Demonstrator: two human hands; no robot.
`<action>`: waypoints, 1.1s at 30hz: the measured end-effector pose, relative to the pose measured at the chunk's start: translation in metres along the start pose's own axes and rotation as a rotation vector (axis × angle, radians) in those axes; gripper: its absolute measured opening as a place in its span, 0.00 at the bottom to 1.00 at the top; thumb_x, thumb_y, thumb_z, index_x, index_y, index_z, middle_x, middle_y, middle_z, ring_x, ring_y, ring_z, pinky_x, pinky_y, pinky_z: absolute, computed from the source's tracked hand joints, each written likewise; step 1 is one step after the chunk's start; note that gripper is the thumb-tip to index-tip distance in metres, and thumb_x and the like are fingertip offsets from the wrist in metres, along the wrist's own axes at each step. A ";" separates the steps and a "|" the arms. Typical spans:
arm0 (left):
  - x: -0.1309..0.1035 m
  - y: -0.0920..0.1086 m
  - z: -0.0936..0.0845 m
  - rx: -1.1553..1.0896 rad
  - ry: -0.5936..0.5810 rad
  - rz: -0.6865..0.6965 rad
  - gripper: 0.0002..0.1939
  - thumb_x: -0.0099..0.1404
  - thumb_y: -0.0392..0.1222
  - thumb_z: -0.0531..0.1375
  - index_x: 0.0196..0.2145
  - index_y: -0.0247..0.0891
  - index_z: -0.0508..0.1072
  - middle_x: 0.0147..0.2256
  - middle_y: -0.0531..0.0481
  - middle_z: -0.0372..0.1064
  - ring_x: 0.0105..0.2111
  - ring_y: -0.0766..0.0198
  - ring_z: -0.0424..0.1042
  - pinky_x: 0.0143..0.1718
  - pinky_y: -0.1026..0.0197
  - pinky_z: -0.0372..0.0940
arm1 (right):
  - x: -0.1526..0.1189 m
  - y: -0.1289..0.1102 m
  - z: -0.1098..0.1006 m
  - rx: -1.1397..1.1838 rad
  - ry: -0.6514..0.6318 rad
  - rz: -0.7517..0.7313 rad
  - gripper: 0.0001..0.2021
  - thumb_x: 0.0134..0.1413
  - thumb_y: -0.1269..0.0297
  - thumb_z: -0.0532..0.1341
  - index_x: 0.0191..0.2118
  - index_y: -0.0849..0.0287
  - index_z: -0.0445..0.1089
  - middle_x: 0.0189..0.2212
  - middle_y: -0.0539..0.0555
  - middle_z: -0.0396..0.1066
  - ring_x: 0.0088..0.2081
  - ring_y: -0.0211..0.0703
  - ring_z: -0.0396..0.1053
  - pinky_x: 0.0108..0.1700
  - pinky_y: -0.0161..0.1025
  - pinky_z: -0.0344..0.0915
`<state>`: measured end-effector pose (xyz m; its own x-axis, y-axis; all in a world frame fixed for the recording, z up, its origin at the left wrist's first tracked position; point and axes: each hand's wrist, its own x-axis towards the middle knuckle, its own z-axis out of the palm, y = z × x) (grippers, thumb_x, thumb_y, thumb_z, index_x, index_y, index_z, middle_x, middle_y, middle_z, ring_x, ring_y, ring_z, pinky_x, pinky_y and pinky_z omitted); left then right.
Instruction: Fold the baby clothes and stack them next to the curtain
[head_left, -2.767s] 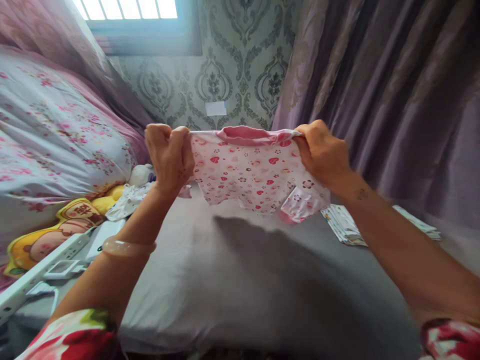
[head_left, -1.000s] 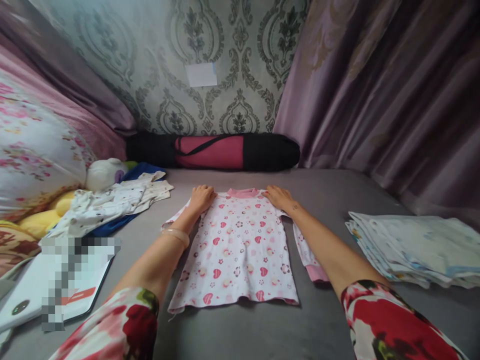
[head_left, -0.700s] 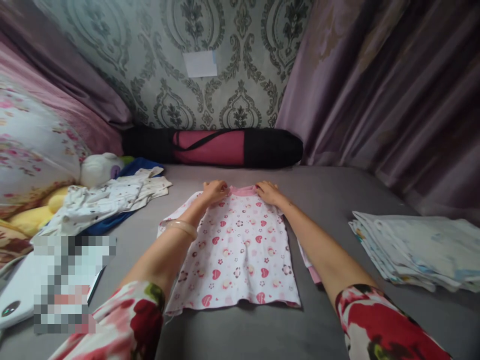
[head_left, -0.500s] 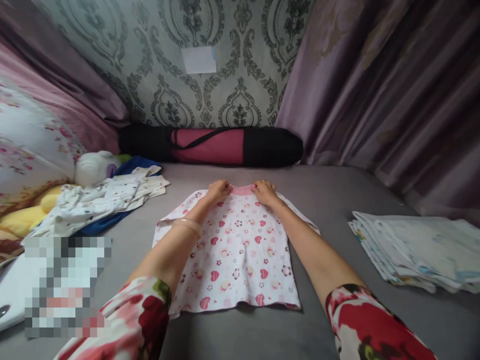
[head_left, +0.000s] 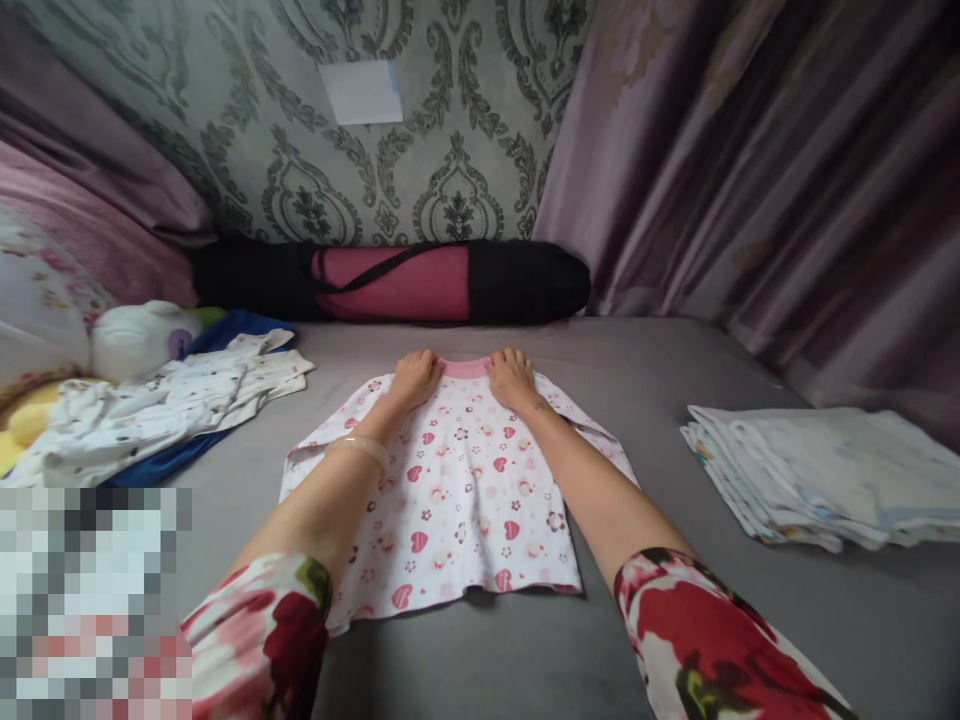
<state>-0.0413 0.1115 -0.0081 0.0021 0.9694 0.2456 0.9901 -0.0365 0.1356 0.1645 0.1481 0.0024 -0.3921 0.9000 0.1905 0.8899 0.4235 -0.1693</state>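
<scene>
A small white shirt (head_left: pixel 465 480) printed with pink hearts and flowers lies spread on the grey bed sheet, its pink collar at the far end. My left hand (head_left: pixel 417 377) rests on the shoulder just left of the collar, fingers curled together at the fabric. On the collar's right side, my right hand (head_left: pixel 512 377) has its fingers bent down and pressed together on the cloth. The fingertips of both hands are too small to make out a firm grip. The sleeves lie partly under my forearms.
Folded pale cloths (head_left: pixel 825 475) lie at the right. A black and red long bag (head_left: pixel 405 283) runs along the wall. At the left are loose white clothes (head_left: pixel 157 395), a plush toy (head_left: pixel 135 340) and a blurred patch.
The view has shifted slightly, so most things sit further left. My hands stay by the collar, their fingers now laid more over the cloth at the shoulders.
</scene>
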 end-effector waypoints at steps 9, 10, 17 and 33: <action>-0.017 0.033 -0.031 0.157 0.063 -0.081 0.18 0.70 0.46 0.47 0.49 0.30 0.65 0.47 0.31 0.64 0.48 0.44 0.64 0.47 0.48 0.56 | -0.020 0.068 -0.077 0.340 -0.019 0.139 0.14 0.64 0.62 0.52 0.50 0.60 0.68 0.50 0.58 0.71 0.49 0.45 0.68 0.49 0.37 0.63; -0.019 0.039 -0.033 0.132 0.054 -0.063 0.17 0.70 0.43 0.48 0.50 0.30 0.64 0.48 0.32 0.64 0.49 0.44 0.64 0.47 0.48 0.56 | -0.034 0.084 -0.087 0.386 -0.031 0.226 0.12 0.64 0.62 0.53 0.44 0.60 0.71 0.43 0.57 0.75 0.44 0.45 0.71 0.45 0.37 0.65; -0.010 0.105 -0.017 -0.191 -0.065 0.262 0.14 0.65 0.35 0.50 0.47 0.35 0.69 0.46 0.38 0.68 0.49 0.51 0.66 0.50 0.50 0.61 | -0.130 0.133 -0.119 0.575 -0.197 0.587 0.18 0.62 0.57 0.60 0.54 0.60 0.66 0.50 0.58 0.67 0.46 0.46 0.69 0.46 0.49 0.70; -0.019 0.157 0.023 -0.235 -0.045 0.243 0.23 0.71 0.42 0.43 0.59 0.31 0.63 0.61 0.38 0.59 0.63 0.55 0.55 0.65 0.51 0.48 | -0.123 0.127 -0.126 0.379 0.033 0.390 0.06 0.53 0.70 0.59 0.38 0.60 0.69 0.34 0.55 0.73 0.36 0.45 0.69 0.37 0.37 0.64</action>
<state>0.1169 0.0925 -0.0135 0.2455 0.9349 0.2562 0.9006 -0.3177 0.2966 0.3549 0.0780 0.0794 -0.0368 0.9967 0.0730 0.8192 0.0719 -0.5690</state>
